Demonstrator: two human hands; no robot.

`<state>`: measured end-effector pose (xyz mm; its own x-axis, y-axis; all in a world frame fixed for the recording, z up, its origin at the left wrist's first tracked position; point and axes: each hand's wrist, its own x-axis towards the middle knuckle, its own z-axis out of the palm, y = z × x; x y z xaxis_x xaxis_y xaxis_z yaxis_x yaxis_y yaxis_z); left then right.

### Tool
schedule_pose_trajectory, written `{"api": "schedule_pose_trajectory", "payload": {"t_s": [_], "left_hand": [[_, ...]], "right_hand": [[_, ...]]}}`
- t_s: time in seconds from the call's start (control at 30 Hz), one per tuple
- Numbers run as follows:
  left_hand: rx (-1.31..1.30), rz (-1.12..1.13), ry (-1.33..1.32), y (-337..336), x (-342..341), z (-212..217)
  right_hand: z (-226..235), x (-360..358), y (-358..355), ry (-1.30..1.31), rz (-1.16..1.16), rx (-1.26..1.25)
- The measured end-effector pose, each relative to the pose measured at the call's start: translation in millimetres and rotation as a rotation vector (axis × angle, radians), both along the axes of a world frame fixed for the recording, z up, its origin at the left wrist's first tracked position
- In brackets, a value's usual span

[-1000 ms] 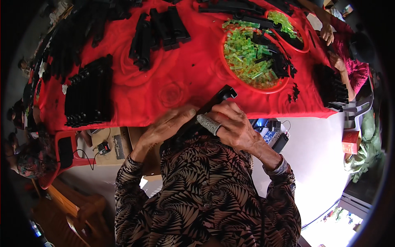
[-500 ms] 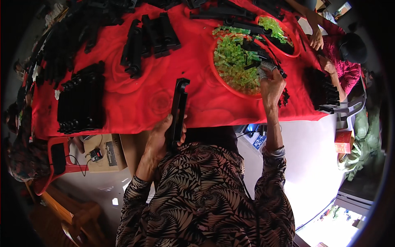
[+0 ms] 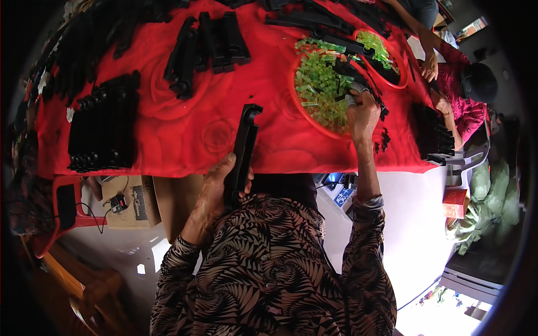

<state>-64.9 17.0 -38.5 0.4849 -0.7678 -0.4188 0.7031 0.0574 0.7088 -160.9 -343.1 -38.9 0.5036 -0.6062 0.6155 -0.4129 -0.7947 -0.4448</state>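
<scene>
The long black plastic bar lies lengthwise over the near edge of the red tablecloth, its forked end pointing far, its near end wrapped in your left hand, fingers closed round it in a firm hold; your right hand is out to the right, over the near rim of the red bowl heaped with small clear green pieces, fingers curled down among them; whether they have pinched a piece you cannot tell from here, as the fingertips are hidden in the pile; this looks like the picking step, one hand steadying the bar while the other fetches a green piece; the next move would call for a clean pinch on a single piece, then bringing it left to the bar without shifting the bar's hold; farther out, stacks of black bars sit at the left, more black parts lie at the far middle, and another person's hand works at the far right by a second red bowl.
</scene>
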Motion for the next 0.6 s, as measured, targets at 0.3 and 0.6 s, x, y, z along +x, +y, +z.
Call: {"api": "schedule_pose_trajectory", "payload": {"t_s": [0.3, 0.6], "left_hand": [[-0.011, 0.003, 0.006, -0.7, 0.8, 0.4], [-0.015, -0.009, -0.058, -1.1, -1.4, -7.2]], "right_hand": [[1.0, -4.7, 6.1, -0.048, 0.052, -0.147], [12.7, -11.2, 32.5, -0.087, 0.102, 0.039]]}}
